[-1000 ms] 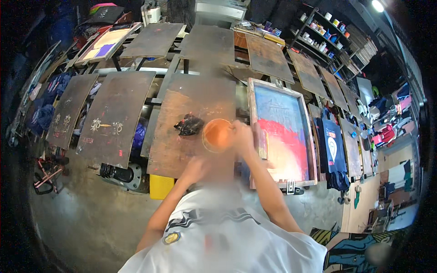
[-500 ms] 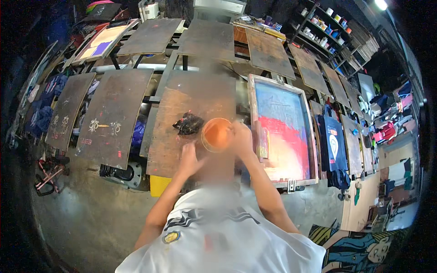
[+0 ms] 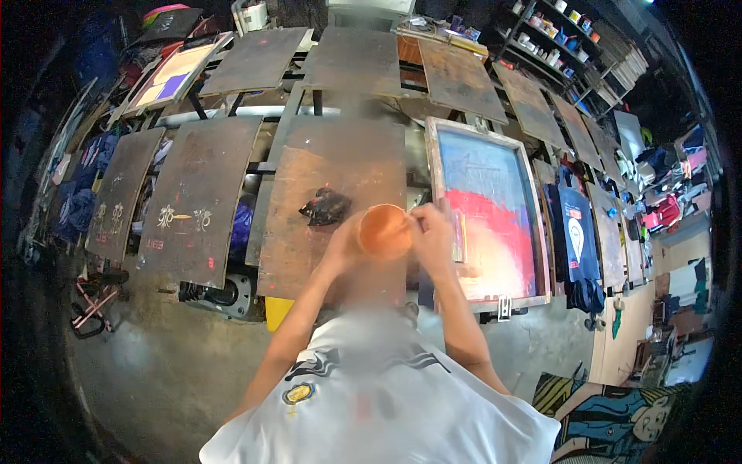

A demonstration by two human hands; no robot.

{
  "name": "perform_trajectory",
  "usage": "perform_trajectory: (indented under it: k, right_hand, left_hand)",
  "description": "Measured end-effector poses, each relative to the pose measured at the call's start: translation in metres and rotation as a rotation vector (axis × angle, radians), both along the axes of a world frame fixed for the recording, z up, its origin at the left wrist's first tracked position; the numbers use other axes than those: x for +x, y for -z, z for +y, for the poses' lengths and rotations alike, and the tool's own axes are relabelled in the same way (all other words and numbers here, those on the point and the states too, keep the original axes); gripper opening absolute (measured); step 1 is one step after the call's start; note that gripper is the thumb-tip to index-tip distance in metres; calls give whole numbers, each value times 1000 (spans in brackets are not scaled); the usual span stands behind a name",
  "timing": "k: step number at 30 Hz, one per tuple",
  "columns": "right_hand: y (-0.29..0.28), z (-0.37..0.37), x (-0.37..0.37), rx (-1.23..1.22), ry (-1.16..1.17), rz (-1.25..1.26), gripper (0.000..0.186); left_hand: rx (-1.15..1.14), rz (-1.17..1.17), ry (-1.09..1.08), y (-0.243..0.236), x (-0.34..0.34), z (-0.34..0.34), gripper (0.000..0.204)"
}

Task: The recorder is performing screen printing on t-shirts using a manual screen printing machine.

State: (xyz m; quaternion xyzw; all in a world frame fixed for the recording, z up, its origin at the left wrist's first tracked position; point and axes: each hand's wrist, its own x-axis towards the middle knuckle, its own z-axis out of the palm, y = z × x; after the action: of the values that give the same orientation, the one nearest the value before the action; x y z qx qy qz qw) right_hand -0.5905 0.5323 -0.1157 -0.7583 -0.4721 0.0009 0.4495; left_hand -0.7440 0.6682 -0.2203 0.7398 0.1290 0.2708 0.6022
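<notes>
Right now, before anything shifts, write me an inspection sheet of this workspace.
Surface: brown board, worn and stained.
Things in hand: orange cup, over the board.
Clutter: crumpled black bundle on the board, left of the cup.
Grip: right hand pinches the cup's right side; left hand at its left side, contact unclear.
Cables: none clearly made out.
Surroundings: framed screen, red and blue, on the right; dark boards on the left.

A white short-sleeved shirt — dark wavy stripes on both sides of its front, a rounded yellow-and-blue crest at left, a blurred reddish mark near the middle — and bare fingers.
</notes>
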Motion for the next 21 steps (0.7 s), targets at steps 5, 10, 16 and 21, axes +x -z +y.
perform_trajectory:
  k: [5, 10, 16, 21]
  right_hand:
    - [-8, -10, 3, -77, 18, -203, 9]
    - [2, -11, -3, -76, 17, -52, 8]
    - [-18, -14, 1, 90, -13, -78, 10]
    - [28, -4, -2, -89, -75, -215, 12]
  left_hand:
    - [-29, -66, -77, 16, -2, -6, 99]
    - [36, 23, -156, 3, -5, -9, 97]
    - [53, 33, -166, 3, -10, -11, 96]
    - [-7, 8, -170, 7, -8, -12, 100]
